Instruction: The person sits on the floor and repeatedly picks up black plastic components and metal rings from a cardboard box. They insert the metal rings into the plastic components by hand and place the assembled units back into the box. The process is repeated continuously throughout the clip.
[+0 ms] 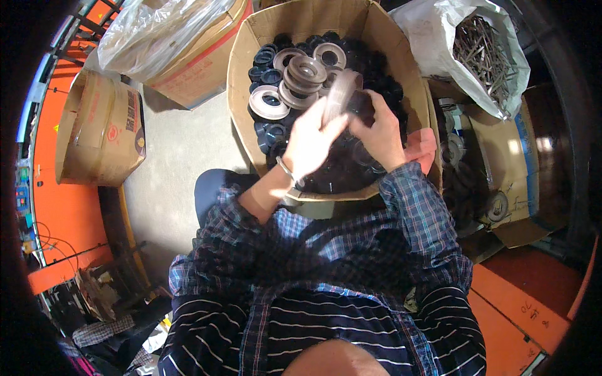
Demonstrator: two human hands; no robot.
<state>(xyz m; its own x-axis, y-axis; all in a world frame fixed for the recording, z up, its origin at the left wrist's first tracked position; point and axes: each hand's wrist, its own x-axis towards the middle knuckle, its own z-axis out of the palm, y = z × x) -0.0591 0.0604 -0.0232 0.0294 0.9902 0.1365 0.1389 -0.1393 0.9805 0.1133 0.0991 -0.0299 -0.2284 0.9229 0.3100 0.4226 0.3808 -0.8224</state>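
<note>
Upper middle of the frame: both hands meeting over one big open cardboard box (pixel 241 69). Left hand (pixel 309 143) closed around a pale disc (pixel 340 95), held on edge just above the heap. Right hand (pixel 380 131) curled against the same disc from the right side, fingers wrapped on its dark rim; grip partly hidden, so hard to tell how tight. One thin bracelet (pixel 285 170) on the left wrist. Inside the box, a heap of black rings (pixel 266 66), too many and too dark to count, with about five pale wheels (pixel 306 70) stacked and scattered on top at upper centre. Upper left: one clear plastic bag (pixel 147 31) lying over a second cardboard box (pixel 200 69). Far left: a third, smaller cardboard box (pixel 100 135). Upper right: one white sack (pixel 439 34) full of long metal nails (pixel 481 53), uncountable. Right edge: one more open box (pixel 511 163) with dark round parts. Lower frame: plaid sleeves (pixel 417 210) and a striped shirt (pixel 313 332).
</note>
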